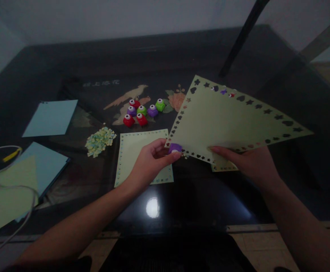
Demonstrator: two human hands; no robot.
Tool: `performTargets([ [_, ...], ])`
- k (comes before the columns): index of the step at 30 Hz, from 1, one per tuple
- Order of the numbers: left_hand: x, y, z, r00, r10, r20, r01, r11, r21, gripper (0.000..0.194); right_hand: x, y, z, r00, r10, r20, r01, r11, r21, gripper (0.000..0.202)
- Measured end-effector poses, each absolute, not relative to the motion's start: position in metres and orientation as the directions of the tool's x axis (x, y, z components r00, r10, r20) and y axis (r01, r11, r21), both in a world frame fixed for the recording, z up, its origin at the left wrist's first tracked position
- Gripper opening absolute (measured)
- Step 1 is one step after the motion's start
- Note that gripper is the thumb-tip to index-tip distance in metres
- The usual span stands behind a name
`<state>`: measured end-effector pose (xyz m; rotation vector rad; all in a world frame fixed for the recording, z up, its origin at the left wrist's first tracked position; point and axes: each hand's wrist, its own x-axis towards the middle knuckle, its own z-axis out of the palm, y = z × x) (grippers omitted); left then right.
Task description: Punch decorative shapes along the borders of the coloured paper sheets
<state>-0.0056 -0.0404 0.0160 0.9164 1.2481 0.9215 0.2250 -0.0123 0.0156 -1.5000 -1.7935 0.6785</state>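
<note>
The big paper is pale green, with heart and star holes along its edges. The punch at its eight o'clock corner is purple and white. Nine o'clock from the paper, more punches are red, green or purple with white tops.

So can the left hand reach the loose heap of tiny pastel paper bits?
Probably yes: the heap lies uncovered nearby, nothing blocking it, though the left hand holds a small purple paper punch.

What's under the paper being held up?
Another sheet pokes out below the held paper; purple and red bits show through the paper's holes. The rest is covered.
</note>
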Motion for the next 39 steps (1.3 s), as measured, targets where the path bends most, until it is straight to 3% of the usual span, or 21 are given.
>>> performTargets([
  [39, -0.0062, -0.0398, 0.0165, 0.105, 0.938, -0.331, -0.092, 0.341, 0.936, 0.026, 0.2258, -0.0129, 0.0141, -0.103, 0.980, 0.171, 0.629, 0.198, -0.752, 0.017],
])
